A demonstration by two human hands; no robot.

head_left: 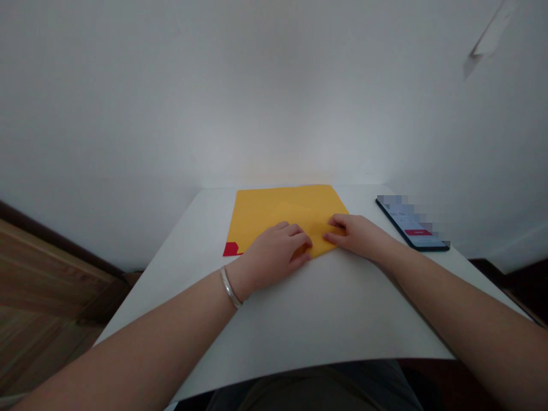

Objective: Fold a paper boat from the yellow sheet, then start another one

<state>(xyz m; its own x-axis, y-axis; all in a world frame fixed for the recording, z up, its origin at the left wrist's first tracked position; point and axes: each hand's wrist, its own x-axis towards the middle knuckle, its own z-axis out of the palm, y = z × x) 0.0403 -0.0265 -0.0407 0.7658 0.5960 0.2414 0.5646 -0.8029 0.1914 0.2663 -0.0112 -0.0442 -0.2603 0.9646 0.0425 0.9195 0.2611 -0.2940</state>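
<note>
A sheet of yellow paper lies on the white table, with a red piece showing at its near left corner. At the sheet's near edge, my left hand has its fingers curled over the paper and its thumb along the edge. The palm hides part of that edge. Closer to the near right corner, my right hand closes its thumb and fingers on the paper, which looks folded or lifted there. A small gap of yellow paper separates the two hands. My left wrist wears a silver bangle.
On the right side of the white table lies a phone with its screen lit. A white wall stands right behind the table. Wooden panels are at the lower left. My lap is below the near table edge.
</note>
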